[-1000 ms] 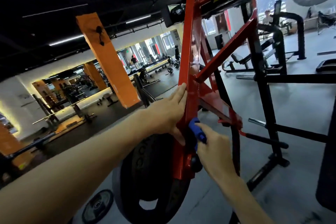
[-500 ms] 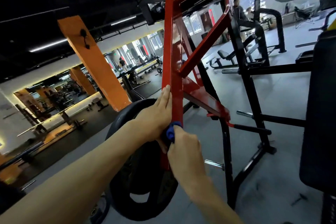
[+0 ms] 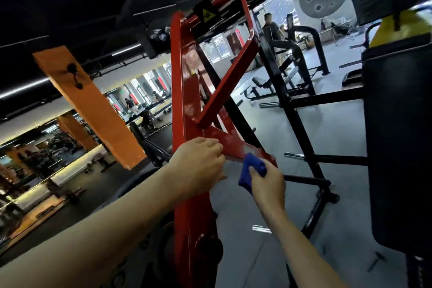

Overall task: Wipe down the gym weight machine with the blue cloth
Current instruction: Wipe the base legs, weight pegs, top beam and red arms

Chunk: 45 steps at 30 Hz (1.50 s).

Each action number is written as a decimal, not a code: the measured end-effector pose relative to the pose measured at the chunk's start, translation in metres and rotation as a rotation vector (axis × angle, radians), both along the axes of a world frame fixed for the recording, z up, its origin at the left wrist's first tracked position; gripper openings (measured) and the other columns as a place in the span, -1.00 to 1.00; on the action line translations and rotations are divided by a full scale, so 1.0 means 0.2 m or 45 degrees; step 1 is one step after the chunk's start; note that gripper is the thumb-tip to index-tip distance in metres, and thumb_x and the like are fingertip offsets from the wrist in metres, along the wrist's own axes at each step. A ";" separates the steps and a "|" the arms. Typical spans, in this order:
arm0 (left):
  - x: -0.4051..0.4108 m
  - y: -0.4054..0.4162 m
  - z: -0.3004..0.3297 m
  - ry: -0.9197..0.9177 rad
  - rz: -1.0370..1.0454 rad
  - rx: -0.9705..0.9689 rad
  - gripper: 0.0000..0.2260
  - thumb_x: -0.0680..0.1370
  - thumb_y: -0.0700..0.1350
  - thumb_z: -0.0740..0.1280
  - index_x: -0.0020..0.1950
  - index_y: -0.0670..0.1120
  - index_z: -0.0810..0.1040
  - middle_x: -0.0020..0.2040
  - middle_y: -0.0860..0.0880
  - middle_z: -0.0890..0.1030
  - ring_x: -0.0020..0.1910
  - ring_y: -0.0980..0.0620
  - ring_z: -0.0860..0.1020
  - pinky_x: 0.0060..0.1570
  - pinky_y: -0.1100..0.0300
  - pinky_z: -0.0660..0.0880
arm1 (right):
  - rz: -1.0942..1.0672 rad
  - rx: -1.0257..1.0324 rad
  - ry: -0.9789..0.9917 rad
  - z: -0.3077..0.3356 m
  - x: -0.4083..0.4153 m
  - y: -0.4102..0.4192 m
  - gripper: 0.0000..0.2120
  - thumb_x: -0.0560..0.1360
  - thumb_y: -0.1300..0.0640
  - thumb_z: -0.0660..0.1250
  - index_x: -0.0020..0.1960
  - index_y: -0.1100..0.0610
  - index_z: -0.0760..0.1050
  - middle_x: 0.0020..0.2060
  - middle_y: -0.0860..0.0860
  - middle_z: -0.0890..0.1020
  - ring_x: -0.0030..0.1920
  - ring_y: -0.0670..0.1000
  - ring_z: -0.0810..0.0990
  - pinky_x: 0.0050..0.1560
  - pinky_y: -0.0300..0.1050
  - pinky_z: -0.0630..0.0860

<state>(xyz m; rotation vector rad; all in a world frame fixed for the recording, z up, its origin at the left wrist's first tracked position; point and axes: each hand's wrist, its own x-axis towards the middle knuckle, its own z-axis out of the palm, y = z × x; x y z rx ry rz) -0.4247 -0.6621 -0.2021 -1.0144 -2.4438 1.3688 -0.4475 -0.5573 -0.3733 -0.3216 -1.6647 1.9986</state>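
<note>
Weight machine (image 3: pixel 184 91) red post stands upright; right hand (image 3: pixel 266 182) grips blue cloth (image 3: pixel 251 172), left hand (image 3: pixel 198 166) curls round post

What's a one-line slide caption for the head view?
Right hand wipes red machine frame with blue cloth; left hand grips the frame.

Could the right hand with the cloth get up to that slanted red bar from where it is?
Probably yes. The right hand holds the blue cloth at the red plate's lower edge, and the slanted red bar rises just above with nothing between; its top end may need a stretch.
</note>
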 end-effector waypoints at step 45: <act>-0.46 0.14 0.37 0.557 -0.894 0.606 -0.76 0.68 -0.08 0.15 -0.01 -0.16 0.56 -0.06 -0.12 0.55 -0.08 -0.09 0.50 -0.07 0.04 0.43 | -0.614 0.033 0.602 0.68 -0.36 0.45 -0.68 0.54 0.24 0.41 0.28 0.09 0.53 -0.07 -0.15 0.61 -0.12 -0.46 0.53 -0.20 -0.58 0.41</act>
